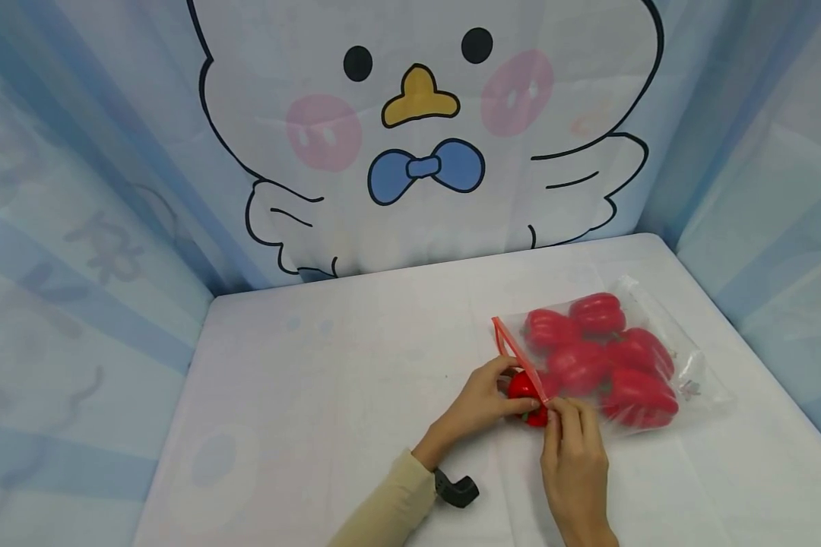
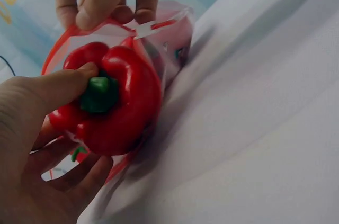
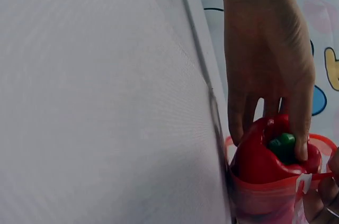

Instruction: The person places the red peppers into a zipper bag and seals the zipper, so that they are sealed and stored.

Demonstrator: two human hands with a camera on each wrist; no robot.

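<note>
A red bell pepper with a green stem (image 2: 119,113) sits in the mouth of a clear zip bag (image 1: 691,365) with a red closure strip. My left hand (image 1: 482,399) grips this pepper, its thumb beside the stem and the other fingers around the far side. With its fingertips, my right hand (image 1: 576,456) pinches the red-edged rim of the bag near the slider; in the left wrist view those right fingers (image 2: 100,1) show above the pepper. Inside the bag lie several more red bell peppers (image 1: 578,367), seen through the plastic.
The bag lies flat on a white-covered table (image 1: 328,395), towards its right side. A black curved piece (image 1: 457,491) is at the left wrist, by the beige sleeve (image 1: 390,505). Printed curtains (image 1: 424,220) hang behind the table and on both sides.
</note>
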